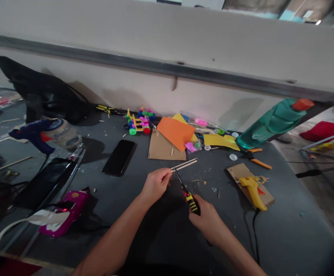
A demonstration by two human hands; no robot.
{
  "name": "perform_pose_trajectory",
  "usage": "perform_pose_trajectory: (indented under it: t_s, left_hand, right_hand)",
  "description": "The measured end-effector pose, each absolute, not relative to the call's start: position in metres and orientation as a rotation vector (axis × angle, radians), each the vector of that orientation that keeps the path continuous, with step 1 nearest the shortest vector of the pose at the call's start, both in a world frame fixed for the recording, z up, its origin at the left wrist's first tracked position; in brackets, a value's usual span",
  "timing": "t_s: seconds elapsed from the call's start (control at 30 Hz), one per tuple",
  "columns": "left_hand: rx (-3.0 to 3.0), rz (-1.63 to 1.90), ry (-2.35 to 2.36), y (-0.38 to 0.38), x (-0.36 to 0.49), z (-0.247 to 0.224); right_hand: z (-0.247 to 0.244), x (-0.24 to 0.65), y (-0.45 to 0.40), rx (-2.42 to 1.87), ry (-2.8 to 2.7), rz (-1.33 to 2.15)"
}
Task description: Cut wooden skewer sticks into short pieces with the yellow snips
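Observation:
My left hand (157, 184) pinches two thin wooden sticks (186, 165) side by side above the table, their free ends pointing right. In my right hand (206, 215) is a hand tool (192, 202) with a yellow-and-black striped handle and a long, narrow dark metal end. That metal end meets or crosses the sticks just beyond my left fingertips; whether it is a blade or jaws I cannot tell. Behind the sticks lies a piece of brown cardboard (164, 149), with an orange sheet (176, 133) partly over it.
A yellow glue gun (252, 190) rests on cardboard at right, near orange-handled pliers (260, 164) and a green bottle (270, 123). To the left are a phone (119, 157), a magenta power strip (66, 214) and a blue glue gun (34, 132). A colourful toy (138, 123) stands behind.

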State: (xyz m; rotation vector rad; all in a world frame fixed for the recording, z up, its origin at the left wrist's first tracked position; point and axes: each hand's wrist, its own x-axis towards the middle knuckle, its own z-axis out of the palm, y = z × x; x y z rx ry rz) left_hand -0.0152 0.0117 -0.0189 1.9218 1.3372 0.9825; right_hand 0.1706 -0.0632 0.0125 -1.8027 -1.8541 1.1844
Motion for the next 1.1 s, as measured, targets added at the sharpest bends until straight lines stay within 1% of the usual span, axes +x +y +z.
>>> perform_pose_trajectory:
  t_s: [0.2, 0.33, 0.43, 0.53, 0.63, 0.7, 0.8, 1.1]
  left_hand:
    - [2.056, 1.071, 1.307, 0.013, -0.017, -0.026]
    - [2.026, 1.123, 1.289, 0.013, -0.017, -0.026]
    - [1.82, 1.068, 1.277, 0.014, -0.015, -0.024]
    - [1.486, 0.963, 1.235, 0.015, -0.011, -0.022]
    - [1.203, 1.002, 1.193, 0.015, -0.005, -0.019]
    - [1.121, 1.045, 1.178, 0.015, -0.003, -0.018]
    - [1.145, 1.054, 1.177, 0.015, -0.003, -0.016]
    - [1.518, 1.01, 1.283, 0.014, -0.01, -0.021]
  right_hand:
    - [0.015, 0.174, -0.064, -1.822, -1.849, 1.211]
    - [0.014, 0.175, -0.063, -1.809, -1.839, 1.213]
    - [0.013, 0.175, -0.063, -1.817, -1.828, 1.203]
    - [0.012, 0.175, -0.063, -1.815, -1.816, 1.19]
    - [0.012, 0.173, -0.063, -1.79, -1.786, 1.225]
    - [0.012, 0.171, -0.063, -1.773, -1.746, 1.271]
    - [0.01, 0.169, -0.064, -1.723, -1.657, 1.372]
    - [0.0, 0.174, -0.066, -1.656, -1.487, 1.584]
